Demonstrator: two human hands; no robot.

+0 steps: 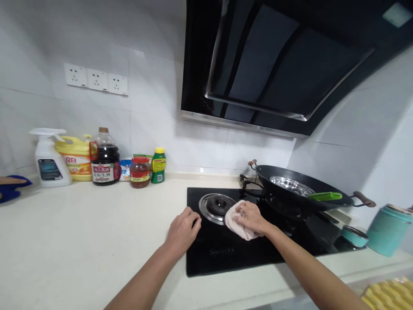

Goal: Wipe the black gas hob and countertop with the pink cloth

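Note:
My right hand (250,216) is closed on a pale pinkish-white cloth (240,230), pressing it onto the black glass gas stove (213,260). The cloth lies against the right side of the left burner (219,204), which has a silver ring and a dark burner head. Over the stove's left edge rests my left hand (183,229), its fingers curled in and nothing visible in them. To the right of the cloth, a black wok (329,185) sits on the other burner. A shiny metal dish (292,185) and a green-handled tool (325,196) are inside it.
Along the back wall stand a spray bottle (50,159), a yellow jug (77,159), a soy sauce bottle (105,159), a red-lidded jar (140,173) and a green bottle (158,165). A range hood (274,64) hangs above. Teal containers (389,232) stand at the right.

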